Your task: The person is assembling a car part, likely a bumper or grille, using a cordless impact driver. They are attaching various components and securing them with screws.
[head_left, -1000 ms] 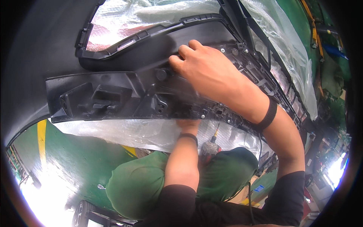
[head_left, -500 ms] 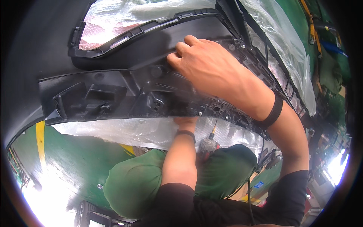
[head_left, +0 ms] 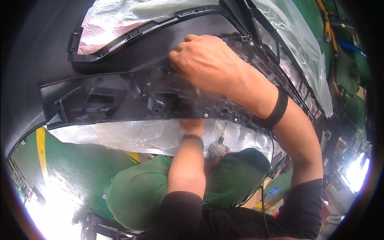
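Observation:
A large black plastic panel with ribs and clips lies across a clear plastic sheet. My right hand rests on top of the panel near its middle, fingers curled and tips pressed into the ribbed part; a black band circles that wrist. My left hand reaches up under the panel's lower edge, so only its heel and the wrist with a dark band show; its fingers are hidden. A power screwdriver with a yellow-tipped bit stands upright between my green-trousered thighs, just right of my left forearm.
Green floor with a yellow line lies below left. More clear sheeting covers the panel's far right side. A cable runs down over my lap. Clutter and bright glare sit at the right rim.
The right hand's fingers have shifted slightly up and left on the panel. The left hand stays tucked under the lower edge. The view has tilted a little.

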Motion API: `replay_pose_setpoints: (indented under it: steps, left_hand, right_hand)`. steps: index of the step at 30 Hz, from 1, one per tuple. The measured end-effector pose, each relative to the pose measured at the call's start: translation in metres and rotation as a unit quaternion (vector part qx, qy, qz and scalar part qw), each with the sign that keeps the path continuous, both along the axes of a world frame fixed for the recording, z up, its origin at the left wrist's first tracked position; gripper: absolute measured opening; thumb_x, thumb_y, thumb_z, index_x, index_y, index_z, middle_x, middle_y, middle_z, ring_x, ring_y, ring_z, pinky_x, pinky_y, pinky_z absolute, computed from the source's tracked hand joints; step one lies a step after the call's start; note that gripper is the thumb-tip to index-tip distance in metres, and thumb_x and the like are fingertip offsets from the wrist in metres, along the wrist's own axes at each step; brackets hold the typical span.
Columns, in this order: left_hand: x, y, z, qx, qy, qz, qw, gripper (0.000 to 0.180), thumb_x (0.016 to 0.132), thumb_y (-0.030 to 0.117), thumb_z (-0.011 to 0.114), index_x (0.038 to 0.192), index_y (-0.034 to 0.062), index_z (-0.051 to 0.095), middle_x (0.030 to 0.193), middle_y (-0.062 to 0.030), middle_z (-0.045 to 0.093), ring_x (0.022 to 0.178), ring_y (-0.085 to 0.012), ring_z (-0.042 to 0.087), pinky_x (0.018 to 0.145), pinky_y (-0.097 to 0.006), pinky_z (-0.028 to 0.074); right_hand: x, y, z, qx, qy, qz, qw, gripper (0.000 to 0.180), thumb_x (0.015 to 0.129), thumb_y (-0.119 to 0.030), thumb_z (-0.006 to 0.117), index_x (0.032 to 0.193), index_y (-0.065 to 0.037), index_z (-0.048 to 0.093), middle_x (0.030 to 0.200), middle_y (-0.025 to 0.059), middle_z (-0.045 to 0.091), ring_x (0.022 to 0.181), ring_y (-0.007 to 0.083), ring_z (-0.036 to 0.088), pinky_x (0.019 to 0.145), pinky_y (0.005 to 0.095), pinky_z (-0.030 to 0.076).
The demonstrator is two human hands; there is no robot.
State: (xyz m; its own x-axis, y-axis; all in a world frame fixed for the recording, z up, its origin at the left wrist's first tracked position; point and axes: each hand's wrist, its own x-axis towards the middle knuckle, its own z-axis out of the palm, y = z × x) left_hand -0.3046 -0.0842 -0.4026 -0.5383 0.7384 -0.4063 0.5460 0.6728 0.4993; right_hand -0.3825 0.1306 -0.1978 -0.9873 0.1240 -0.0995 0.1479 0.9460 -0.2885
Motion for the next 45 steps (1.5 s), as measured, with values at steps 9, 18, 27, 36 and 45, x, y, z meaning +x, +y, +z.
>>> replay_pose_setpoints:
  steps: [9, 18, 27, 36, 45]
  left_hand:
    - [-0.004, 0.002, 0.002, 0.008, 0.0, 0.011, 1.0, 0.078, 0.094, 0.064, 0.055, 0.15, 0.0096, 0.05, 0.153, -0.0187, 0.051, 0.143, -0.0364, 0.046, 0.117, -0.052, 0.035]
    - [-0.006, 0.004, 0.005, 0.013, 0.0, 0.022, 1.0, 0.077, 0.094, 0.063, 0.056, 0.149, 0.0088, 0.05, 0.152, -0.0191, 0.052, 0.143, -0.0363, 0.047, 0.117, -0.052, 0.035]
    - [-0.009, 0.006, 0.007, 0.012, -0.001, 0.03, 0.999, 0.077, 0.094, 0.062, 0.057, 0.149, 0.008, 0.051, 0.151, -0.0196, 0.052, 0.142, -0.0363, 0.047, 0.117, -0.052, 0.035]
    - [-0.008, 0.013, 0.006, 0.016, -0.01, 0.033, 0.999, 0.076, 0.094, 0.061, 0.058, 0.148, 0.0072, 0.051, 0.151, -0.02, 0.053, 0.142, -0.0362, 0.048, 0.117, -0.052, 0.035]
    - [-0.013, 0.018, 0.011, 0.017, -0.008, 0.031, 0.999, 0.076, 0.094, 0.06, 0.059, 0.147, 0.0064, 0.052, 0.15, -0.0205, 0.054, 0.142, -0.0361, 0.048, 0.117, -0.052, 0.035]
  right_hand:
    - [0.043, -0.015, 0.026, -0.303, 0.042, -0.183, 0.934, 0.015, 0.097, -0.001, 0.054, 0.11, 0.002, 0.06, 0.087, 0.0176, 0.067, 0.089, 0.0335, 0.07, 0.08, 0.0427, 0.055]
    - [0.035, -0.057, 0.053, -0.389, 0.019, -0.152, 0.909, 0.019, 0.098, -0.017, 0.07, 0.101, 0.0, 0.063, 0.079, 0.017, 0.07, 0.073, 0.0349, 0.071, 0.064, 0.0412, 0.056]
    - [0.02, -0.081, 0.053, -0.342, 0.026, -0.093, 0.935, 0.022, 0.088, 0.004, 0.063, 0.109, 0.0, 0.064, 0.096, 0.0193, 0.068, 0.094, 0.0394, 0.067, 0.082, 0.0464, 0.056]
    - [0.019, -0.081, 0.046, -0.29, -0.019, -0.07, 0.954, 0.023, 0.088, 0.002, 0.06, 0.111, 0.002, 0.061, 0.093, 0.0206, 0.068, 0.092, 0.0405, 0.067, 0.081, 0.0492, 0.054]
    - [0.013, -0.086, 0.045, -0.253, -0.012, -0.099, 0.962, 0.007, 0.092, -0.009, 0.062, 0.096, -0.003, 0.063, 0.082, 0.0169, 0.068, 0.085, 0.0389, 0.068, 0.074, 0.0495, 0.054]
